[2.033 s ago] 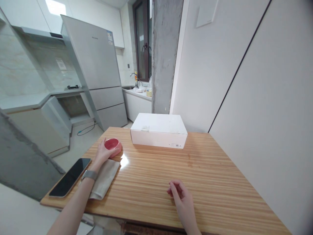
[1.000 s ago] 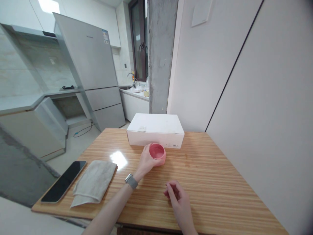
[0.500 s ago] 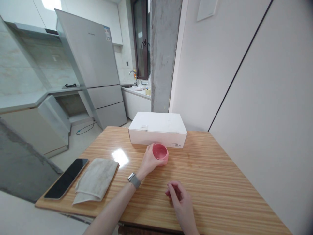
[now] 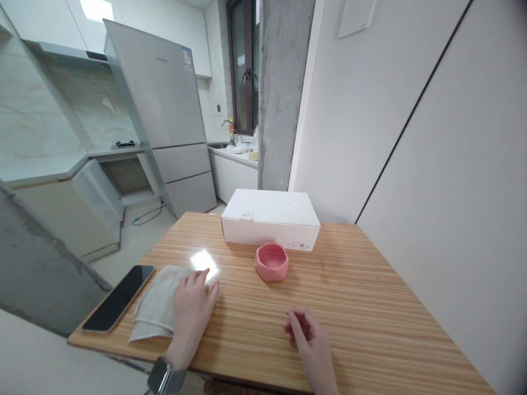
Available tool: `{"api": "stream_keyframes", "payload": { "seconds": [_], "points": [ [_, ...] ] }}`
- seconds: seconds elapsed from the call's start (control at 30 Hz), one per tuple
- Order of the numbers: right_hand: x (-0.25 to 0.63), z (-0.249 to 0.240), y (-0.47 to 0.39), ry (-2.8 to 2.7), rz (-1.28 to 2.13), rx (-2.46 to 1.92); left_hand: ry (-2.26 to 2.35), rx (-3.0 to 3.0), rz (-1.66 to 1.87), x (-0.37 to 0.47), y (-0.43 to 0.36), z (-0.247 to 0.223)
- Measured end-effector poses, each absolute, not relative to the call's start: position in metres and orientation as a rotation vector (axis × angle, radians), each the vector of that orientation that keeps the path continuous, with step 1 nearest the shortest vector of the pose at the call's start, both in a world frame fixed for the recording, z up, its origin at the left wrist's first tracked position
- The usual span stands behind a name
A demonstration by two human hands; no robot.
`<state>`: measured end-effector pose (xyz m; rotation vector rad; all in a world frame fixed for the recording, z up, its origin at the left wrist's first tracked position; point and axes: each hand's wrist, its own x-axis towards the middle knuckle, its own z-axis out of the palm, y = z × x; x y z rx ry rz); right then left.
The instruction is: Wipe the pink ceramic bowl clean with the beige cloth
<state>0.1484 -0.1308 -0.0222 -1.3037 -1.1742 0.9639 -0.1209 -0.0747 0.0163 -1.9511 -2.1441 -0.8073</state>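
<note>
A pink faceted bowl, perhaps an ashtray (image 4: pixel 272 273), stands upright on the wooden table, just in front of a white box (image 4: pixel 269 208). My left hand (image 4: pixel 193 302) is open, fingers spread, over the right side of a folded light-grey cloth (image 4: pixel 158 299); whether it touches the cloth I cannot tell. A watch (image 4: pixel 162 376) is on that wrist. Near the front edge, my right hand (image 4: pixel 310 334) is loosely curled, thumb against the forefinger, and no object shows in it. Its palm is hidden.
A black-screened phone (image 4: pixel 119 299) lies left of the cloth near the edge of the table (image 4: pixel 370 307). Beyond the table are a grey pillar (image 4: pixel 280 99) and a refrigerator (image 4: pixel 160 104). A white wall (image 4: pixel 465 164) runs along the right.
My left hand has let go of the pink bowl and moved left and nearer, over the cloth. The bowl stays by the box. My right hand keeps its curled pose.
</note>
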Motion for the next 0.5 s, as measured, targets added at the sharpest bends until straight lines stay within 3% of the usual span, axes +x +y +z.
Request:
{"api": "stream_keyframes", "payload": {
  "seconds": [0.13,0.5],
  "points": [
    [0.148,-0.023,-0.131,-1.187,0.96,-1.302,-2.2,-1.765,-0.586,-0.153,-0.109,-0.002],
    [0.149,-0.022,-0.13,-1.175,0.961,-1.296,-2.148,-1.918,-0.487,-0.184,-0.105,-0.011]
  ]
}}
